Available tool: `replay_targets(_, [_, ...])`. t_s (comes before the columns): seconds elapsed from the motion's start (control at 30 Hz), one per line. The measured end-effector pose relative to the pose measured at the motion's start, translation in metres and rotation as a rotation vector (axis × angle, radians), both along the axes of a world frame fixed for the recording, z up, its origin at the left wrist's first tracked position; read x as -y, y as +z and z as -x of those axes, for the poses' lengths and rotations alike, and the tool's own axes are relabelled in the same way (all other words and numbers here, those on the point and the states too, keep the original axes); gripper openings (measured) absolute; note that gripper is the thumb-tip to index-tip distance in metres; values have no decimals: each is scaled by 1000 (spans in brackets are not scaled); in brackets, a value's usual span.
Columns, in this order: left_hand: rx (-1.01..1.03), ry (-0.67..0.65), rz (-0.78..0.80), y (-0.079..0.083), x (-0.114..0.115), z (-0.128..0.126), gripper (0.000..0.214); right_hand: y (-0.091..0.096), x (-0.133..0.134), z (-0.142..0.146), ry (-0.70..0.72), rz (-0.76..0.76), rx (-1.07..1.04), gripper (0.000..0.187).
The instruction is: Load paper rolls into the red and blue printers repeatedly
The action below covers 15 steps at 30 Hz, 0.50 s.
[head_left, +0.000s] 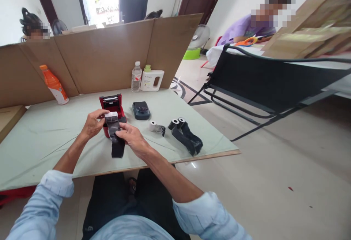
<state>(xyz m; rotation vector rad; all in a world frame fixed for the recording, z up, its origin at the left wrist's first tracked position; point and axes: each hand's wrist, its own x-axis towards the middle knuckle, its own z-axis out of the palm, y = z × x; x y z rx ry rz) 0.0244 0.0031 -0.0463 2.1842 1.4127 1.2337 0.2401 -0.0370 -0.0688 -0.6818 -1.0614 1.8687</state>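
My left hand (pixel 93 124) is closed on a small paper roll (pixel 111 115), holding it just in front of an open red printer (pixel 112 104). A black strip (pixel 116 137) unrolls from that roll and hangs down toward me. My right hand (pixel 131 137) pinches the strip partway along its length. A dark blue printer (pixel 141 110) lies shut to the right of the red one. Further right on the table lie a white roll (pixel 153 125) with a short dark tail and two black rolls (pixel 177 123) with long loose strips.
The pale green table (pixel 44 141) has a cardboard screen (pixel 109 55) behind it. An orange bottle (pixel 54 85), a water bottle (pixel 136 77) and a white jug (pixel 152 81) stand at the back. A black folding frame (pixel 263 82) stands right; people sit beyond.
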Motion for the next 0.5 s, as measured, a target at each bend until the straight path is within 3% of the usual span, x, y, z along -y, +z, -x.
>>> replay_targets(0.17, [-131,65,145,-6,-41,2,28,-2,-28,5,-181,0,28,65])
replay_targets(0.5, [-346,180,340,-4,-62,-4,34,-12,-36,1,-242,3,53,47])
